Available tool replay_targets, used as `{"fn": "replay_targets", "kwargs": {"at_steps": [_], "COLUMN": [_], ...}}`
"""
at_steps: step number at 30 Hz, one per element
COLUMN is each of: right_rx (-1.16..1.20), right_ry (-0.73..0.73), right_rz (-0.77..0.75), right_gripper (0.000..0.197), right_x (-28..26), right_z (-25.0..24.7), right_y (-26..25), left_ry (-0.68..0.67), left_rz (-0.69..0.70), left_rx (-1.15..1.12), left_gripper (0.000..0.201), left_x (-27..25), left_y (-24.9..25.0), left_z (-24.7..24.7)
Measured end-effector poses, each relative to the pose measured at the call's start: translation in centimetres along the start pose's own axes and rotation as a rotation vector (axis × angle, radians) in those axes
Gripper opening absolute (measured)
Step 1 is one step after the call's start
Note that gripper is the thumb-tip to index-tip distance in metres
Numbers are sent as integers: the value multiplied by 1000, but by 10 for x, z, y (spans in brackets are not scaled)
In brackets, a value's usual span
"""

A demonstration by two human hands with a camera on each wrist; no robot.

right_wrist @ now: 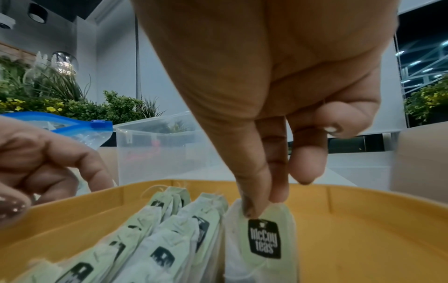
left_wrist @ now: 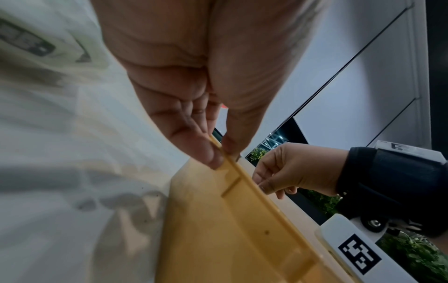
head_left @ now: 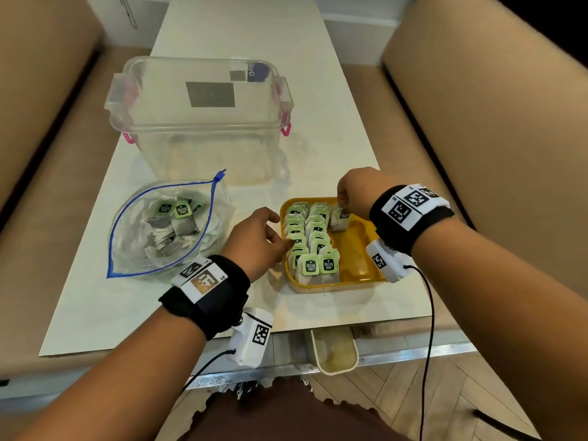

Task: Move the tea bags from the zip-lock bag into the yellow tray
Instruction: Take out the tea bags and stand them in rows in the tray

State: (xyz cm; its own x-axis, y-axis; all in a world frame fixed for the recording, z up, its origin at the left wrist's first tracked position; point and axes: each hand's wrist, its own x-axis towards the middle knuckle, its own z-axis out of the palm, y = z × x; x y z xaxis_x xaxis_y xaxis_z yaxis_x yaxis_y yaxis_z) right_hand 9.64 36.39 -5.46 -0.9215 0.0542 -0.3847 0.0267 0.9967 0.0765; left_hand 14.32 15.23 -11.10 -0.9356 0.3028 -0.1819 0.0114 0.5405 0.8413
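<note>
The yellow tray [head_left: 337, 286] lies on the table's near right and holds two rows of upright tea bags [head_left: 305, 237] with green tags. My right hand [head_left: 343, 209] pinches one tea bag [head_left: 339, 219] by its top, upright in the tray's far right part beside the rows; the right wrist view shows the fingertips [right_wrist: 252, 210] on that tea bag [right_wrist: 264, 249]. My left hand [head_left: 281, 232] pinches the tray's left rim [left_wrist: 232, 168] between thumb and finger. The open zip-lock bag [head_left: 165, 230], blue-edged, lies to the left with several tea bags inside.
A tall clear plastic box [head_left: 200, 122] with pink latches stands behind the bag and the tray. Beige sofa seats [head_left: 493, 138] flank the narrow white table [head_left: 127, 307]. A small cream container [head_left: 334, 353] sits below the table's near edge. Cables hang from both wrist cameras.
</note>
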Motion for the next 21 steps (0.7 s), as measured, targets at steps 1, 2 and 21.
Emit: {"fn": "replay_targets", "kwargs": {"at_steps": [1, 2, 21], "right_rx": [-5, -11, 534], "right_ry": [8, 17, 352], "right_rz": [5, 11, -529], "right_gripper": [12, 12, 9], "right_x": [0, 0, -64], "right_z": [1, 2, -37], "right_y": [0, 0, -126], "left_ry": [-1, -1, 329], "left_rz": [-3, -4, 247], "left_rx": [-1, -2, 324], "left_gripper": [36, 36, 2], "left_x": [0, 0, -51], "left_y": [1, 1, 21], "left_z": [0, 0, -142]}}
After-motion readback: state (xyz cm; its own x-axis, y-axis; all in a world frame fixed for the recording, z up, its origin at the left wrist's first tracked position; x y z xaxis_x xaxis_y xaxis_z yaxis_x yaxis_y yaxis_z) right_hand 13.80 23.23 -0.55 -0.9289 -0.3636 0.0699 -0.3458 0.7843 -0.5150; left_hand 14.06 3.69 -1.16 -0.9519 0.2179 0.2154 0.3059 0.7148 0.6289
